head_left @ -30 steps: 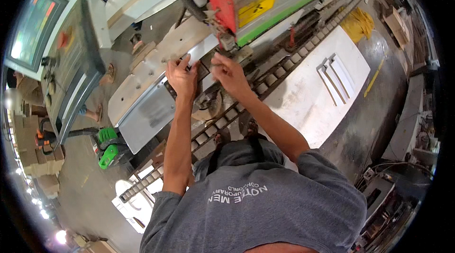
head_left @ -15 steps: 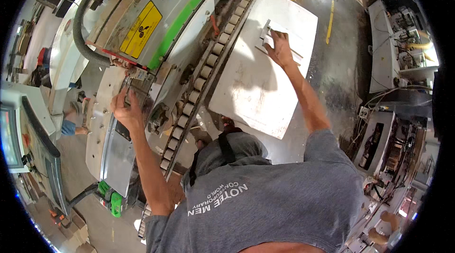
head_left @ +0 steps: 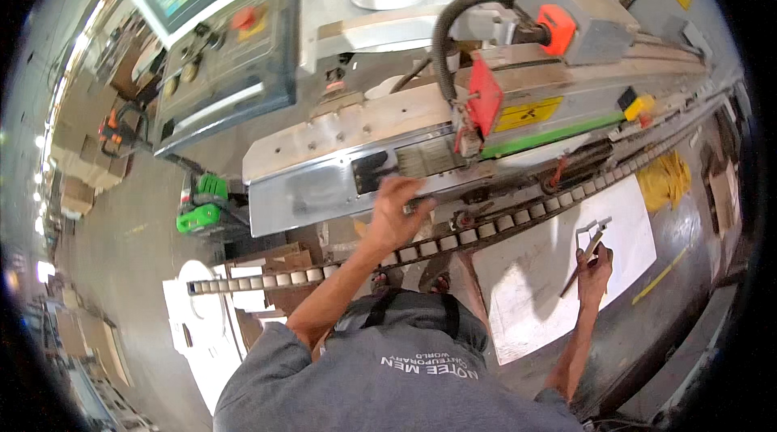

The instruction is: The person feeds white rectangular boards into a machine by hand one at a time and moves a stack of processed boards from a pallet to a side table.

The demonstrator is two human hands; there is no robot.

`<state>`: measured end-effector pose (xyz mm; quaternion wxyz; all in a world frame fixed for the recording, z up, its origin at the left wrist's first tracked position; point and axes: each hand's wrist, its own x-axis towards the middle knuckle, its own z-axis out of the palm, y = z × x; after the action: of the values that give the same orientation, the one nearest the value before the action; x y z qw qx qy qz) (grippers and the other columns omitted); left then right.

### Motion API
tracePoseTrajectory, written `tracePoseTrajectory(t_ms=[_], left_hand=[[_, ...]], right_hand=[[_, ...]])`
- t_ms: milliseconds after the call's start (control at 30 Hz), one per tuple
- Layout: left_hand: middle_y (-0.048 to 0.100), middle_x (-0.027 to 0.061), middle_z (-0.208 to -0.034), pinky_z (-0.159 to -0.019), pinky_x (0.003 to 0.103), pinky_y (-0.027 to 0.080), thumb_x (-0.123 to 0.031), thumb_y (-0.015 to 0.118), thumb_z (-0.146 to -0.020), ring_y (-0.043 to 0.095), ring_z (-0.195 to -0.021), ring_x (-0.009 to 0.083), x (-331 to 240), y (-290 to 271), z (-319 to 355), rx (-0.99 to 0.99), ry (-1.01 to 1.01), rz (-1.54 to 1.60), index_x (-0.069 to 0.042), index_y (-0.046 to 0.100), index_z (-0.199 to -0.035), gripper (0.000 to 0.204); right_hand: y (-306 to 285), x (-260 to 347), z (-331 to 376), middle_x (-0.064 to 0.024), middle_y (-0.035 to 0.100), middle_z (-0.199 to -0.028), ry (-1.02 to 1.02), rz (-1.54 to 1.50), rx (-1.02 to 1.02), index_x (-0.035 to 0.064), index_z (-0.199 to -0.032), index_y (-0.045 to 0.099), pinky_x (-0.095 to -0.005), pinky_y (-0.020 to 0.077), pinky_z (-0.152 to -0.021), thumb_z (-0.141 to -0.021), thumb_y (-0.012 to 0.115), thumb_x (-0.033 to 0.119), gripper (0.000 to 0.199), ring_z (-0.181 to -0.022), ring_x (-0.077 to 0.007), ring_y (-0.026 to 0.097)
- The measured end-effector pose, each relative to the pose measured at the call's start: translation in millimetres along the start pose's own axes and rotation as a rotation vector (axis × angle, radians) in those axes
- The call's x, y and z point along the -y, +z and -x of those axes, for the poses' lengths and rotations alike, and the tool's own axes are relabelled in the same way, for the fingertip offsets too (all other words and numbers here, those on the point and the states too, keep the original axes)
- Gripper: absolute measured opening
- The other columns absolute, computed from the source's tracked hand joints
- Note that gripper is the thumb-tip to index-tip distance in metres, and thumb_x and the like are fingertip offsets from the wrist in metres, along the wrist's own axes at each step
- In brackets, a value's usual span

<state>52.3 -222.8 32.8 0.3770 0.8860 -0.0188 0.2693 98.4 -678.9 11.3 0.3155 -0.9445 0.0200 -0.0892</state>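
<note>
My right hand [head_left: 595,272] is closed around a thin, narrow brown strip [head_left: 571,281], held slanting over a white board [head_left: 518,327] at the right. Beside its far end, a small pale piece with grey edges [head_left: 596,235] lies on the board. My left hand [head_left: 395,215] is at the front of a long edging machine, just off its shiny metal plate [head_left: 307,204]. Its fingers are curled together, and a small dark spot shows between them; what they hold, if anything, I cannot make out.
A roller rail [head_left: 453,243] runs along the machine's near side, between me and it. At the upper left stands a control panel [head_left: 231,60] with a screen and red button. Above the plate hangs a ribbed grey hose [head_left: 443,44]. Yellow sheeting [head_left: 665,180] lies past the board.
The view has turned left, toward the control panel. My right hand, earlier over the pieces on the board, now grips a strip. My left hand has come back from the machine's guard, its fingers curling in.
</note>
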Motion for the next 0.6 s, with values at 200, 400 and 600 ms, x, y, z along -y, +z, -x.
tracePoseTrajectory(t_ms=[200,400,600], left_hand=[[0.061,0.0202,-0.123,-0.097,0.046,0.048,-0.029,0.083,-0.074,0.057,-0.114,0.0395,-69.9,-6.7,9.9,0.407,0.129,0.297,-0.002,0.06,-0.13,0.066],[0.064,0.023,-0.122,-0.088,0.042,0.058,-0.012,0.081,-0.077,0.066,-0.103,0.0337,0.7,-70.3,21.9,0.193,0.032,0.171,-0.006,0.062,-0.132,0.058],[0.064,0.02,-0.122,-0.095,0.05,0.05,-0.014,0.079,-0.077,0.058,-0.113,0.0404,90.8,-130.6,17.3,0.114,-0.1,-0.168,-0.01,0.069,-0.12,0.044]], right_hand=[[76.4,105.9,32.7,-0.0069,0.064,-0.092,0.067,-1.236,0.103,-0.0022,-0.114,0.063,-0.0284,0.0475,-0.069,-0.092,0.066,0.02,0.031,-0.08,-0.013,0.058],[152.5,275.5,43.5,-0.0119,0.064,-0.113,0.15,-1.491,0.466,-0.0038,-0.129,0.054,-0.0399,0.057,-0.085,-0.099,0.054,0.018,0.037,-0.099,-0.0216,0.065],[220.9,336.3,87.7,-0.0239,0.053,-0.134,0.197,-1.44,0.823,-0.0111,-0.149,0.024,-0.0379,0.058,-0.09,-0.098,0.062,0.02,0.071,-0.107,-0.0265,0.063]])
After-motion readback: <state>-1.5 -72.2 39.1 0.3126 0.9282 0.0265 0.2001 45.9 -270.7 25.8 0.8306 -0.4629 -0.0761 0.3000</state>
